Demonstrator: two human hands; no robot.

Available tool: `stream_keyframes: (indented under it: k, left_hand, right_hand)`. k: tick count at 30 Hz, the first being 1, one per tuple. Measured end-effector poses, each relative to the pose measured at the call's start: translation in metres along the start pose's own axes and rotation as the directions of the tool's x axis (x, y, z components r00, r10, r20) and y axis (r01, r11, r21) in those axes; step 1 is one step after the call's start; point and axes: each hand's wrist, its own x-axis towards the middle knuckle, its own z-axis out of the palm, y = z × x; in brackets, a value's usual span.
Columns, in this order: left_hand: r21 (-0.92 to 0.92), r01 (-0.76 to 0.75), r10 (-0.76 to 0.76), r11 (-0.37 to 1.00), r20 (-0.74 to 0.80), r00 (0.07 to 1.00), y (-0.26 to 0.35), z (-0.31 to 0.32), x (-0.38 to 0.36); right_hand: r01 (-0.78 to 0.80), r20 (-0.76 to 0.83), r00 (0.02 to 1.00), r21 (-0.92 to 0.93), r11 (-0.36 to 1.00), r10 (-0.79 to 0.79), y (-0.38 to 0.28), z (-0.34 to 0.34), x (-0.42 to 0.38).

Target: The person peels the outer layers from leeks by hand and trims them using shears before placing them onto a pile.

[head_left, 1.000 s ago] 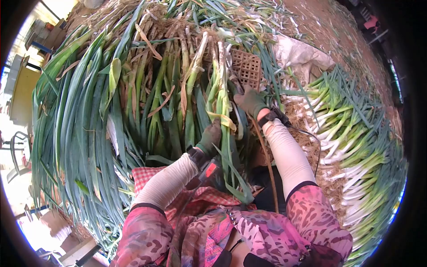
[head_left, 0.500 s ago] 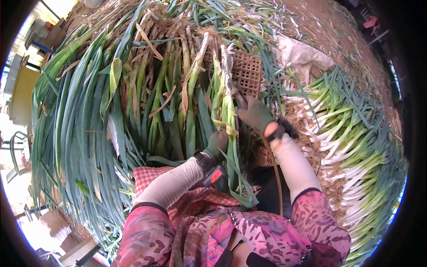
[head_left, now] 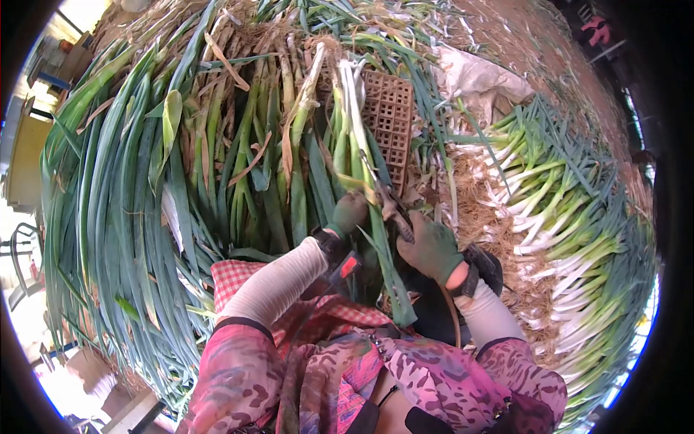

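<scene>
My left hand (head_left: 348,213), in a dark green glove, grips a long leek (head_left: 359,137) partway down its green stalk. The leek's white end points away from me, over a brown plastic crate (head_left: 389,119). My right hand (head_left: 431,248), also gloved, holds a small knife (head_left: 394,210) against the leek just beside my left hand. A red and black band (head_left: 341,265) sits on my left wrist. A big heap of untrimmed leeks (head_left: 181,166) lies in front of me and to my left.
A pile of cleaned leeks (head_left: 571,217) with white stems lies on the right, on straw and trimmings (head_left: 484,195). A white sack (head_left: 481,79) lies behind the crate. A red checked cloth (head_left: 238,278) covers my lap. Bare dirt ground stretches at the far right.
My right hand has drawn back toward me along the leek, from near the crate to beside my left hand. The left hand has kept its grip on the stalk.
</scene>
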Motion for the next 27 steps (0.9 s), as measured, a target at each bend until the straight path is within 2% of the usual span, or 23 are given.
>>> stream_keyframes:
  k: [2,3,4,6,7,8,9,10,12,13,16,17,19,20,21,23,24,25,27]
  left_hand:
    - [-0.353,0.259,-0.173,0.899,0.257,0.951,0.028,-0.017,-0.005]
    - [-0.457,0.416,-0.253,0.786,0.376,0.891,0.049,-0.038,-0.006]
    - [-0.394,0.442,-0.251,0.806,0.448,0.858,0.059,-0.047,-0.007]
    - [-0.255,0.519,-0.403,0.816,0.393,0.826,0.076,-0.080,0.000]
    - [-0.181,0.555,-0.472,0.812,0.356,0.807,0.075,-0.091,0.005]
    - [-0.206,0.499,-0.481,0.842,0.136,0.866,0.063,-0.092,0.011]
    - [-0.217,0.441,-0.467,0.871,-0.084,0.880,0.046,-0.088,0.015]
    - [-0.214,0.380,-0.431,0.900,-0.298,0.852,0.029,-0.083,0.018]
    - [-0.302,0.444,-0.494,0.844,-0.112,0.862,-0.004,-0.078,0.023]
    - [-0.341,0.477,-0.512,0.810,-0.018,0.859,-0.015,-0.071,0.024]
    - [-0.744,0.450,-0.540,0.495,0.142,0.829,-0.043,-0.012,0.021]
    - [-0.770,0.493,-0.558,0.406,0.219,0.801,-0.030,-0.022,0.021]
    - [-0.796,0.564,-0.565,0.220,0.368,0.739,0.007,-0.061,0.027]
    - [-0.769,0.524,-0.466,0.366,0.336,0.818,0.003,-0.065,0.025]
    - [-0.730,0.463,-0.355,0.503,0.314,0.881,-0.007,-0.073,0.019]
    - [-0.791,0.380,-0.258,0.478,0.287,0.922,-0.014,-0.077,0.019]
    - [-0.877,0.368,-0.281,0.310,0.285,0.916,-0.013,-0.072,0.019]
    - [-0.931,0.341,-0.301,0.131,0.290,0.908,-0.011,-0.065,0.019]
    - [-0.917,0.310,-0.332,-0.250,0.382,0.862,0.011,-0.074,0.018]
  right_hand:
    - [0.039,-0.043,0.998,-0.074,0.996,-0.042,0.009,0.015,0.025]
    - [-0.018,0.046,0.999,-0.080,0.997,0.021,0.013,0.016,0.043]
    - [-0.076,0.058,0.995,-0.072,0.995,0.080,0.018,0.018,0.064]
    - [-0.190,0.080,0.978,-0.061,0.980,0.194,0.028,0.021,0.095]
    - [-0.184,0.066,0.980,-0.045,0.982,0.187,0.031,0.023,0.099]
    - [-0.179,0.052,0.982,-0.028,0.983,0.180,0.032,0.024,0.102]
    - [-0.178,0.043,0.983,-0.011,0.984,0.178,0.032,0.026,0.102]
    - [-0.153,0.054,0.987,0.022,0.988,0.152,0.031,0.026,0.098]
    - [-0.110,0.065,0.992,0.082,0.991,0.105,0.016,0.013,0.084]
    - [-0.128,0.121,0.986,0.112,0.985,0.114,0.006,0.006,0.078]
    - [-0.164,0.174,0.974,0.104,0.981,0.144,0.018,0.032,0.083]
    - [-0.158,0.159,0.977,0.113,0.981,0.140,0.022,0.039,0.085]
    - [-0.101,0.211,0.977,0.304,0.947,0.036,0.038,0.045,0.086]
    - [-0.078,0.236,0.972,0.395,0.916,-0.019,0.043,0.045,0.084]
    - [-0.157,0.290,0.957,0.472,0.867,0.016,0.027,0.017,0.071]
    - [-0.054,0.197,0.978,0.552,0.832,-0.067,0.017,-0.010,0.053]
    - [-0.006,0.151,0.983,0.590,0.807,-0.103,0.018,-0.013,0.044]
    - [0.124,0.058,0.981,0.543,0.830,-0.185,0.025,-0.003,0.038]
    - [0.056,0.078,0.992,0.425,0.904,-0.098,0.021,-0.008,0.024]
